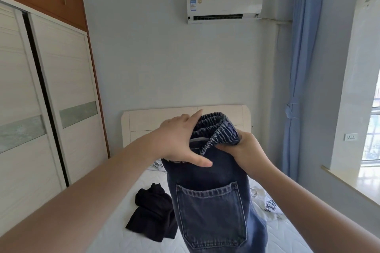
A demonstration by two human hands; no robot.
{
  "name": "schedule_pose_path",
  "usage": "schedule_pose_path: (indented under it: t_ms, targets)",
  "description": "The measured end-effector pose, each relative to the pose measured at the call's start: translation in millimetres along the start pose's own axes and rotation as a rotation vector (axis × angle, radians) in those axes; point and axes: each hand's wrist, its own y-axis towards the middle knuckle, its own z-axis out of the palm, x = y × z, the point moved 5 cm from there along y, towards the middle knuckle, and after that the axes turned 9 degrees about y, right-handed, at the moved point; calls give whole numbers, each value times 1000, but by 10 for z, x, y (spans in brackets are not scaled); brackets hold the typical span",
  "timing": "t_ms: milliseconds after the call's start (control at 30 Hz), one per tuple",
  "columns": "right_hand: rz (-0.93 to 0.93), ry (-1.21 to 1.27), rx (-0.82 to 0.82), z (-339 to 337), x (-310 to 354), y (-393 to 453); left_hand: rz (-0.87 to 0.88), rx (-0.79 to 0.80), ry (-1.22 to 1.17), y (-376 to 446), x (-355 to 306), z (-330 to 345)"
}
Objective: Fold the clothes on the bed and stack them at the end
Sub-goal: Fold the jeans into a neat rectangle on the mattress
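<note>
Dark blue jeans (209,207) held up above the bed (115,230), elastic waistband bunched at the top, back pocket facing the camera, legs hanging down out of view. Left hand (176,139) spread flat against the left side of the waistband, fingers straight, thumb stretched across the denim. Right hand (244,148) curled around the waistband's right side, gripping the gathered fabric. Black garment (152,215) crumpled on the white mattress, just left of the hanging jeans. White garment with dark lettering (267,203) heaped on the right side of the mattress, partly hidden behind the denim. Pale headboard (148,121) against the far wall. Air conditioner (224,7) high above. Sliding-door wardrobe (51,92) left, blue curtain (302,68) right.
</note>
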Motion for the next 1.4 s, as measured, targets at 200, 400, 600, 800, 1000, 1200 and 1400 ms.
schedule_pose_path:
  t_ms: [200, 400, 600, 800, 1000, 1200, 1400]
  targets:
    - [-47, -36, -141, -9, 62, -96, -3, -137, -20, 11, -96, 11]
    - [-59, -70, -80, 127, 163, -226, 5, -58, -218, -18, 8, -36]
    - [-29, -88, 36, 294, 155, -473, 88, -73, -328, -250, 113, 87]
    - [300, -14, 126, 156, -316, -979, 84, -42, -356, -478, 114, 337]
    - [770, -122, -143, -208, -1301, -1928, 81, -26, -336, -595, 107, 523]
    - [1095, -112, -201, -208, -1900, -2682, 96, -7, -356, -715, 43, 667]
    - [1222, 167, -310, -45, -2096, -3026, 84, -27, -374, -811, -7, 698]
